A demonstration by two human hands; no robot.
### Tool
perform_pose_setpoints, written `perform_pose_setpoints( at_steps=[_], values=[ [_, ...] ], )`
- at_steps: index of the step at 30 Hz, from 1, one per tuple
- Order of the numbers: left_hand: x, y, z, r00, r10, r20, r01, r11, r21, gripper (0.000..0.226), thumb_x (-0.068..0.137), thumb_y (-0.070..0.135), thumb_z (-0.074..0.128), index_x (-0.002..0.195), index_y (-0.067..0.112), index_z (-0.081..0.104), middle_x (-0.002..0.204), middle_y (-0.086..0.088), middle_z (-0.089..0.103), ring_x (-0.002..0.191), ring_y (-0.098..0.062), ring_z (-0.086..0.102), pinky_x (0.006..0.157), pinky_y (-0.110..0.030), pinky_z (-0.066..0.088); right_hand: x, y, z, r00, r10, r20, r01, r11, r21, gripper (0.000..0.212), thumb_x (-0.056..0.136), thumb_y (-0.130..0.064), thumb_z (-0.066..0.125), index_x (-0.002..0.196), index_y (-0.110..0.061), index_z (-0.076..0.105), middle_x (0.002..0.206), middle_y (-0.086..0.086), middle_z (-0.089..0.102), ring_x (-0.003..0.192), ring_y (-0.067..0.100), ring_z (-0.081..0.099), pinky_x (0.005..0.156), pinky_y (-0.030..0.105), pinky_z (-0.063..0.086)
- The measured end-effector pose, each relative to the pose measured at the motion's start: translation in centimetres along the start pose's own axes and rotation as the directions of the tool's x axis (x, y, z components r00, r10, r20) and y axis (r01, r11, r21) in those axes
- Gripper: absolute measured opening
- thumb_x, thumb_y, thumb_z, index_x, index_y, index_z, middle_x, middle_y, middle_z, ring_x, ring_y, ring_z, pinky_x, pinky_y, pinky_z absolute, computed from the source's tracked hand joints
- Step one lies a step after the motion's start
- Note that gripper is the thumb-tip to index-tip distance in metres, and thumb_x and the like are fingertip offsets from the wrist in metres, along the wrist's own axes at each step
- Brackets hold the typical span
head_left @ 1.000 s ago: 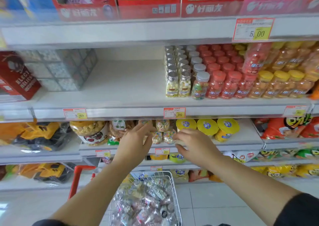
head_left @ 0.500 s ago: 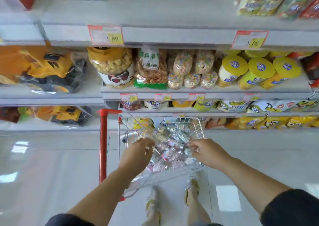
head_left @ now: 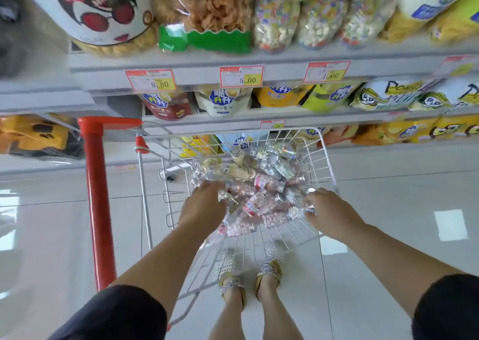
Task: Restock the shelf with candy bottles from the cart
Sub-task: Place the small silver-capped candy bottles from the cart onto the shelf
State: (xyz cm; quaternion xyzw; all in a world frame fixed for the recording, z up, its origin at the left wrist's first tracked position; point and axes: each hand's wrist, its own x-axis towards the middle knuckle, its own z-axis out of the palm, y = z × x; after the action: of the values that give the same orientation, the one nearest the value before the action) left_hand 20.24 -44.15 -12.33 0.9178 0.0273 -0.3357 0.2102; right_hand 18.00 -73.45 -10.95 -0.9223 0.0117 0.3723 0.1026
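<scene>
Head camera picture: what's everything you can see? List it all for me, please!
candy bottles: many, clear with pink or white sweets and silver caps, piled in the cart
cart: one, white wire with red handle, before the shelves
price tags: at least four, red and yellow, on shelf edges
clown-face jar: one, white and red, top left
snack pouches: several, red, white, yellow, one shelf down
toy vehicle: one, yellow, lower left
sandals: two, pale, on the white floor
left hand: among the bottles, grip unclear
right hand: among the bottles, grip unclear
</scene>
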Motion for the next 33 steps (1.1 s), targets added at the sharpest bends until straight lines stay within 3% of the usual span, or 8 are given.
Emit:
perform_pose_setpoints(
  at_steps=[4,8,13,17,21,24,30,33],
  values=[
    [6.2,0.3,1.0,0.997,0.044,-0.062,-0.034,0.989,0.145,0.059,0.092,0.02,0.055,0.146,0.031,0.035,0.148,-0.004,0.038,0.125,-0.03,0.05,0.102,-0.045,0.042,4.4,-0.7,0.2,0.989,-0.1,-0.11,0.102,0.995,0.011,0.039,0.093,-0.025,0.057,0.132,-0.024,0.058,0.139,0.0,0.049,0.125,0.021,0.047,0.096,0.036,0.047],
    [10.8,0.5,1.7,0.995,0.093,-0.025,-0.085,0.973,0.215,0.072,0.094,0.025,0.057,0.151,0.038,0.014,0.153,-0.006,0.026,0.122,-0.035,0.053,0.095,-0.051,0.051,8.8,-3.1,-1.2,0.941,-0.236,-0.243,0.237,0.971,-0.027,0.043,0.093,-0.022,0.06,0.135,-0.019,0.056,0.14,0.004,0.051,0.13,0.025,0.044,0.103,0.039,0.041],
    [13.1,0.4,2.8,0.981,0.192,-0.004,-0.185,0.953,0.239,0.079,0.09,0.032,0.067,0.146,0.032,0.011,0.141,-0.008,0.038,0.098,-0.033,0.066,0.08,-0.045,0.056,11.9,-5.8,-1.6,0.915,-0.365,-0.17,0.343,0.928,-0.148,0.04,0.095,-0.017,0.053,0.135,-0.018,0.055,0.136,0.003,0.055,0.127,0.023,0.048,0.106,0.039,0.041],
    [13.4,0.4,2.8,0.937,0.348,0.018,-0.341,0.902,0.264,0.081,0.089,0.018,0.069,0.139,0.038,0.01,0.139,-0.01,0.038,0.097,-0.03,0.064,0.082,-0.04,0.056,13.4,-8.1,0.3,0.919,-0.376,-0.119,0.378,0.926,-0.014,0.041,0.092,-0.012,0.058,0.133,-0.015,0.05,0.127,0.002,0.054,0.116,0.022,0.053,0.094,0.038,0.049],
    [13.4,0.4,2.9,0.935,0.351,0.054,-0.353,0.899,0.261,0.087,0.087,0.014,0.068,0.137,0.039,0.001,0.134,-0.011,0.036,0.1,-0.035,0.063,0.084,-0.044,0.057,14.3,-8.9,1.9,0.919,-0.354,-0.171,0.375,0.92,0.113,0.038,0.093,-0.01,0.06,0.128,-0.006,0.045,0.124,0.005,0.05,0.095,0.021,0.057,0.071,0.027,0.042],
    [13.3,0.5,3.4,0.951,0.307,0.036,-0.307,0.924,0.228,0.083,0.085,0.014,0.067,0.137,0.037,0.006,0.129,-0.011,0.036,0.106,-0.038,0.059,0.09,-0.047,0.054,14.8,-8.9,3.2,0.904,-0.331,-0.27,0.388,0.9,0.199,0.036,0.09,-0.007,0.061,0.12,-0.009,0.042,0.11,0.006,0.054,0.083,0.023,0.059,0.062,0.034,0.046],
    [10.7,2.2,5.1,0.971,0.238,-0.008,-0.232,0.954,0.187,0.07,0.085,0.008,0.064,0.142,0.031,0.031,0.135,-0.008,0.038,0.12,-0.034,0.047,0.091,-0.045,0.053,15.8,-8.9,3.3,0.96,-0.178,-0.217,0.257,0.866,0.43,0.074,0.088,-0.006,0.059,0.151,-0.023,0.024,0.127,0.002,0.056,0.103,0.021,0.06,0.086,0.043,0.052],
    [9.0,3.1,6.0,0.967,0.231,-0.103,-0.211,0.961,0.177,0.057,0.086,0.01,0.064,0.134,0.025,0.037,0.128,-0.007,0.046,0.12,-0.031,0.047,0.084,-0.044,0.055,15.5,-8.3,2.9,0.942,-0.278,-0.19,0.325,0.896,0.302,0.045,0.088,-0.009,0.062,0.13,-0.022,0.055,0.115,0.002,0.052,0.098,0.021,0.058,0.086,0.043,0.051]
  ],
)
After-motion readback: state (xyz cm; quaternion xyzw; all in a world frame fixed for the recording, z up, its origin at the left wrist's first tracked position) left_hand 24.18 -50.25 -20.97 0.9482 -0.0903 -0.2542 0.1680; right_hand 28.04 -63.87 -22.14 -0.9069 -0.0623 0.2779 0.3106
